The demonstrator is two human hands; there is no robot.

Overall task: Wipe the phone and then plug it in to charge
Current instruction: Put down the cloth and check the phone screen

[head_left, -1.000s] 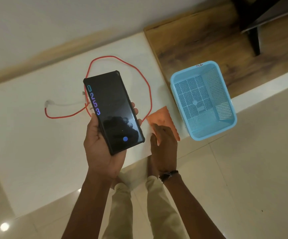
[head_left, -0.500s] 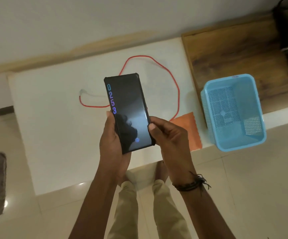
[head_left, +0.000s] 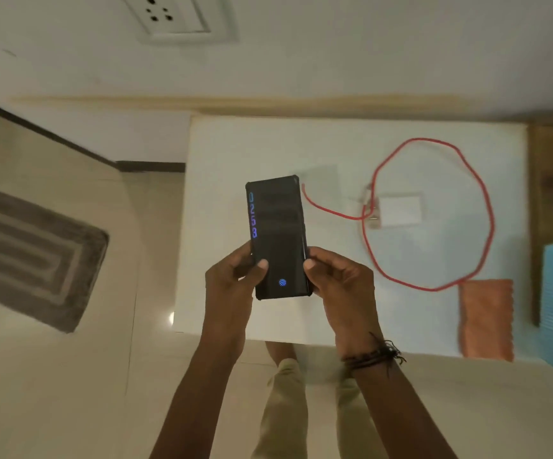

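Pinching the smartphone [head_left: 278,233] by its lower edges, left hand [head_left: 232,293] and right hand [head_left: 341,286] hold it screen-up; charging cable [head_left: 480,193] and orange cloth [head_left: 487,319] lie to their right.

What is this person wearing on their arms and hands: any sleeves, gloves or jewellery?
Both forearms are bare, with no sleeves or gloves. The left hand and its wrist carry nothing visible. At the wrist of the right hand sits a dark corded bracelet with loose ends. No rings show.

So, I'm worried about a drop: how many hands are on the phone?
2. The left hand grips the phone at its lower left edge, the right hand at its lower right.
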